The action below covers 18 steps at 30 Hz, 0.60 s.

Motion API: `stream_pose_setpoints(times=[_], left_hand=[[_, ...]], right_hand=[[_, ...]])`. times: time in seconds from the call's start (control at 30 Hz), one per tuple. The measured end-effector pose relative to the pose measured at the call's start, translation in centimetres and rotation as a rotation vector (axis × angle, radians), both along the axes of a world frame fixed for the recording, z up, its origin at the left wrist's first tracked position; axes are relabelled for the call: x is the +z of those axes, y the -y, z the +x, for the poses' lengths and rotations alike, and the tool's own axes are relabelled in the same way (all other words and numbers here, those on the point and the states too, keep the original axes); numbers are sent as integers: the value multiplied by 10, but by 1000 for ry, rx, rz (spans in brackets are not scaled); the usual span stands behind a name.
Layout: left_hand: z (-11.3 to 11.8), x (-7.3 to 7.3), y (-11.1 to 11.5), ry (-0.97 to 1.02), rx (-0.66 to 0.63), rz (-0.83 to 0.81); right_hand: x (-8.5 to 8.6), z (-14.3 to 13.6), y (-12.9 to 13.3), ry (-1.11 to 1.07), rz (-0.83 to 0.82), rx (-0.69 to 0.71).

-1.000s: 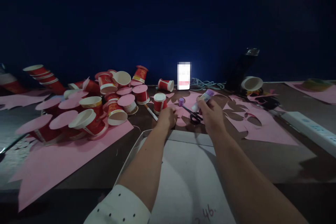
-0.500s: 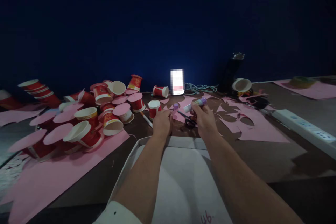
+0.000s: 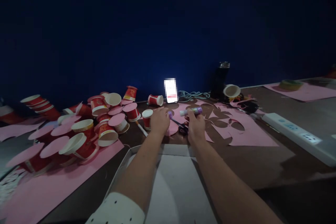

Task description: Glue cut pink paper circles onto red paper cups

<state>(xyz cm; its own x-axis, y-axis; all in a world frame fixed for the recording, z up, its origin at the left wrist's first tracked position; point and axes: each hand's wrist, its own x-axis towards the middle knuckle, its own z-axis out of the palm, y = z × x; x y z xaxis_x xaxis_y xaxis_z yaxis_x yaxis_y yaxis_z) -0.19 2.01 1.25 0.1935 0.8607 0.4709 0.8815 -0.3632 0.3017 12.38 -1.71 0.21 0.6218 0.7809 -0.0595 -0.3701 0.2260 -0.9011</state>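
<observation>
A glue stick point(image 3: 191, 111), white with a purple end, lies sideways in the closed fingers of my right hand point(image 3: 196, 126). Its purple cap point(image 3: 170, 114) is pinched at the fingertips of my left hand point(image 3: 160, 120), apart from the stick. Black-handled scissors point(image 3: 183, 129) rest on the table between my hands. Close to my left hand's left side stands a red paper cup with a white top point(image 3: 147, 118). A pink paper piece point(image 3: 172, 129) lies under and beside the scissors.
Many red cups, several with pink discs point(image 3: 55, 146), crowd the left. A white box point(image 3: 175, 182) sits below my forearms. Cut pink sheets point(image 3: 252, 133), a power strip point(image 3: 299, 136) and a dark bottle point(image 3: 219, 78) are right. A lit phone point(image 3: 170, 90) stands behind.
The view has tilted up and shifted, so the table sits lower. The cap and glue stick remain in my hands, still apart.
</observation>
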Motion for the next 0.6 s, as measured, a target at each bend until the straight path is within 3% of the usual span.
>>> stream_pose_setpoints(times=[0.17, 0.27, 0.37, 0.47, 0.6], left_hand=[[20, 2, -20, -166, 49, -183], [21, -2, -26, -115, 28, -274], [14, 2, -22, -20, 54, -241], [4, 9, -5, 443, 69, -166], [-7, 5, 26, 1034, -99, -305]], right_hand=[[-1, 2, -3, 0, -15, -15], [-1, 3, -2, 10, -10, -4], [0, 4, 0, 8, -5, 3], [4, 4, 3, 4, -8, 7], [11, 1, 11, 55, 6, 33]])
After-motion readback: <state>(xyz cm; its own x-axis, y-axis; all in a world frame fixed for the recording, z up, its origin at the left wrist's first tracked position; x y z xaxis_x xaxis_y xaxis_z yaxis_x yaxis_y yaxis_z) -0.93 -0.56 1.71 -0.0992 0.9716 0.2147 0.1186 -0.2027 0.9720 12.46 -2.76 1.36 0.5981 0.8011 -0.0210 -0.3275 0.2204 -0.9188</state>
